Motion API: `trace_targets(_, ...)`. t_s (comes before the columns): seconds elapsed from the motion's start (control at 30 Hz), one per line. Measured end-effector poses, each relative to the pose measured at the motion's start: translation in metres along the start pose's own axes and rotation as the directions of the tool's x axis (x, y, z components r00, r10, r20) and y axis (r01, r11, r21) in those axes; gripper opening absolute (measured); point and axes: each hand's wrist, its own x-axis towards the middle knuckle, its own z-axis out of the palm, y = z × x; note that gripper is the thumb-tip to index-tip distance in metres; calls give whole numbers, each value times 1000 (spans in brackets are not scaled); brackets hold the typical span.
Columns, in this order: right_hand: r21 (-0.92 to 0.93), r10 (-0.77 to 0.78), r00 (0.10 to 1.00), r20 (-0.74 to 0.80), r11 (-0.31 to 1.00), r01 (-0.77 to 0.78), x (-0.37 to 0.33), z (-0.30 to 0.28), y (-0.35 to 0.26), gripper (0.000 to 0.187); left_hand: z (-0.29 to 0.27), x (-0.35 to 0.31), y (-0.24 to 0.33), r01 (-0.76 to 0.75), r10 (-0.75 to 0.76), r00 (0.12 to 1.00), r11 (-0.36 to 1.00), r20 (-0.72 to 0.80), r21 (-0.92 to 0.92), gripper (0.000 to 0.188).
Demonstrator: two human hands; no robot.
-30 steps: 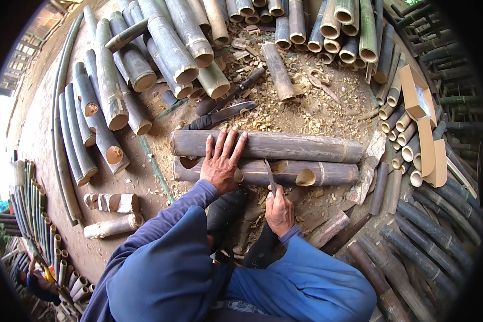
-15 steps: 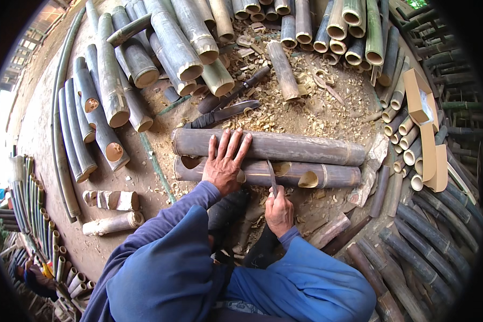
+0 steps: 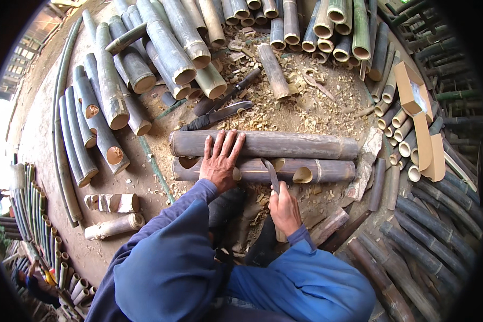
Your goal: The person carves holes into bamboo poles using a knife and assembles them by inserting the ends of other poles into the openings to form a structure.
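Two dark bamboo tubes lie side by side on the ground, one plain far tube (image 3: 295,144) and one near tube (image 3: 335,172) with several rounded holes cut in its side. My left hand (image 3: 219,163) presses flat over both, palm on the near tube and fingers spread onto the far one. My right hand (image 3: 285,212) is closed around a knife, and its handle end shows below the fist. The knife blade (image 3: 272,174) slants over the near tube between two of the holes, its tip towards the seam between the tubes.
Beyond the tubes lie a dark-handled machete (image 3: 217,115), wood chips (image 3: 306,115) and a short bamboo piece (image 3: 273,72). Bamboo stacks (image 3: 172,45) fill the back and right. An opened cardboard box (image 3: 413,96) rests at right; two short pale logs (image 3: 112,225) lie left. Another person (image 3: 35,284) is at lower left.
My right hand has shifted slightly right and nearer to me, and the knife blade now slants more to the left. My left hand keeps its place on the tubes.
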Motion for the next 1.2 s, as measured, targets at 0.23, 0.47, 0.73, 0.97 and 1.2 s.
trace_targets(0.23, 28, -77, 953, -294, 996, 89, 3, -3, 40, 23, -1, 3, 3, 2, -2, 1000, 1000, 6, 6, 137)
trace_targets(0.47, -11, -55, 968, -247, 999, 54, 7, -9, 46, 22, -2, 3, 3, 8, -8, 1000, 1000, 11, 18, 139)
trace_targets(0.73, -71, -60, 965, -256, 997, 43, 9, -5, 50, 21, 2, 2, 4, -16, 17, 1000, 998, -8, 61, 143)
trace_targets(0.97, -217, 71, 984, -161, 970, -105, 9, -25, 22, 24, 2, 3, 3, -7, 8, 1000, 998, -9, 58, 138)
trace_targets(1.2, 378, 116, 987, 108, 914, -148, 24, -40, 3, 18, 5, -6, -12, -12, 16, 999, 993, -40, 115, 124)
